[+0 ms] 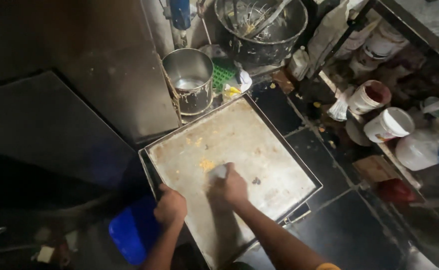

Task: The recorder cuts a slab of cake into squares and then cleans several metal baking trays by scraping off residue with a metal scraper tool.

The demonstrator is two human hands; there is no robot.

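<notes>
Lower centre: I see a crumb-flecked baking tray and, above it, a steel pot.
My left hand grips the tray's edge; my right hand is closed on a pale scraper.

Left hand curled shut; right hand fisted, arm extended.

The tray is dull grey metal, scuffed and matt, speckled with yellow crumbs. The pot beside it is shinier steel, smeared with batter, as is the dark metal bowl. The buckets are smooth white plastic. The floor is glossy black tile; the bin is smooth blue plastic.
</notes>
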